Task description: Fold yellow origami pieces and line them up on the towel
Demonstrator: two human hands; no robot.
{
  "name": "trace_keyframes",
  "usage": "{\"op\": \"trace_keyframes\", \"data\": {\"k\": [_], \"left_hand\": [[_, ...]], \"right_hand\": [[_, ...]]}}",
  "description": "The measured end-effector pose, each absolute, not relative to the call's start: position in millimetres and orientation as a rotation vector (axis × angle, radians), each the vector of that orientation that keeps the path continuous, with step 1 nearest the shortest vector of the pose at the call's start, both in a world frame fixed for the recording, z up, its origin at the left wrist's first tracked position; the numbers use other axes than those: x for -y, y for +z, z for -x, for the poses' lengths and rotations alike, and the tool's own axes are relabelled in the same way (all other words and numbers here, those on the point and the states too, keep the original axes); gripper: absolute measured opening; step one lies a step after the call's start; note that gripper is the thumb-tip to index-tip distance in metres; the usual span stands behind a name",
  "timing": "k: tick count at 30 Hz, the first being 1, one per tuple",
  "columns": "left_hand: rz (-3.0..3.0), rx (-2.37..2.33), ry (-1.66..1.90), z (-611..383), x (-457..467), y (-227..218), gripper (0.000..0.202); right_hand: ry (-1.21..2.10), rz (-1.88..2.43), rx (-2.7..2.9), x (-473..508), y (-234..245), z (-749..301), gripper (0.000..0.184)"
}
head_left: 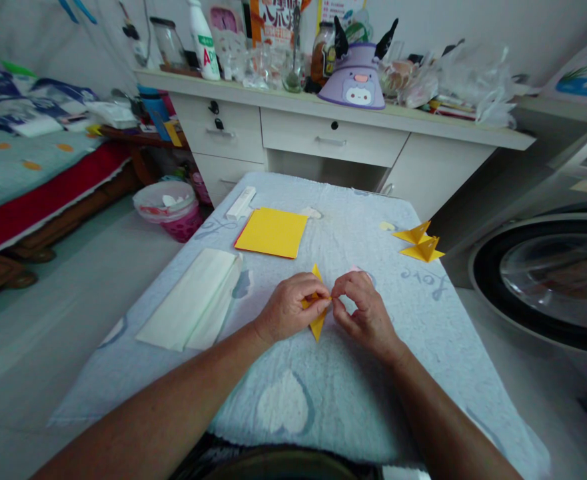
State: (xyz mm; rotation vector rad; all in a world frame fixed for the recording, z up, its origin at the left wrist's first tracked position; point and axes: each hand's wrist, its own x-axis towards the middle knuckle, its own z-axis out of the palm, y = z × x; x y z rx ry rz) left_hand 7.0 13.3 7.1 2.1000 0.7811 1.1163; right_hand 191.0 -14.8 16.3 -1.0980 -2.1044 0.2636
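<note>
While the left hand [293, 303] grips the folded yellow paper [317, 327] between thumb and fingertips, the right hand [366, 310] has its thumb and forefinger brought together at the paper's small side tip. From where I stand, the piece sits in front of the person, near the middle of the cloth-covered table [253, 400]. Its long axis runs near to far: one sharp point faces back toward the person, the other away toward the drawers, and the pinched tip juts to the right. Fingers cover its middle, so I can't make out the creases there.

Just beyond lies a stack of square yellow sheets [273, 232], a red edge peeping out, with a slim white box [241, 203] behind its left corner. Left of the hands rests a pale folded sheet [190, 300]. Over by the right edge, two finished-looking yellow shapes [423, 249] sit close together, peaks up. Past the table stands a white drawer unit [298, 127], crowded on top.
</note>
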Motion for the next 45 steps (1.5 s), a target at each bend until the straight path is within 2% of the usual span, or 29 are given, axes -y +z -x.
{"op": "trace_keyframes", "data": {"k": [11,25,28,32,37,45], "left_hand": [[-2.158,-0.761,1.142,-7,-13,8,0.008],[-2.03,-0.787,1.121,-8,-16,4,0.009],[-1.98,-0.834,1.086,-9,-16,2,0.004],[-1.931,-0.944,1.097,-11,-17,-4,0.021],[-2.035,-0.927,0.976,-12,-20,-4,0.003],[-2.122,-0.885,0.91,-14,-21,-2,0.01]], "right_hand": [[0.288,1.081,2.083,16,18,-189,0.014],[0.615,1.12,1.937,14,13,-187,0.006],[0.643,1.125,1.866,12,9,-187,0.003],[0.706,1.16,1.741,11,5,-189,0.008],[0.741,1.141,1.66,12,6,-190,0.013],[0.752,1.09,1.681,13,15,-192,0.012]]}}
